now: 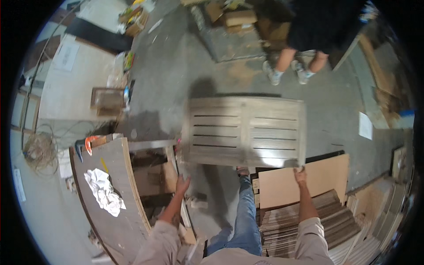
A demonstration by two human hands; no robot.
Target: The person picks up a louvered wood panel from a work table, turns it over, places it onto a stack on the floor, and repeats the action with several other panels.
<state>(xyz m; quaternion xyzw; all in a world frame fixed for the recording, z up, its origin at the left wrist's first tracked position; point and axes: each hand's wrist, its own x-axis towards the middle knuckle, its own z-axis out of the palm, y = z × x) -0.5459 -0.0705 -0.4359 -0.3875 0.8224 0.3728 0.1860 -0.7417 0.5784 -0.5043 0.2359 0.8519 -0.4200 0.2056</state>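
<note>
A grey-brown wooden panel (pixel 244 132) with two columns of dark slots is in front of me, blurred at its left end. At its near right corner, my right hand (pixel 300 175) is closed on the edge. My left hand (pixel 182 184) is just below the near left corner, apart from the panel, with thumb and fingers spread and nothing between them. Between my arms, my leg in blue jeans and one shoe show beneath the panel's near edge.
At left is a workbench (pixel 110 172) with crumpled white paper (pixel 104 191) and an orange-and-black tool (pixel 89 145). Stacked slatted boards (pixel 309 221) and a tan board (pixel 304 181) lie at right. Another person (pixel 307 62) stands beyond the panel. Cartons (pixel 240 18) are at the back.
</note>
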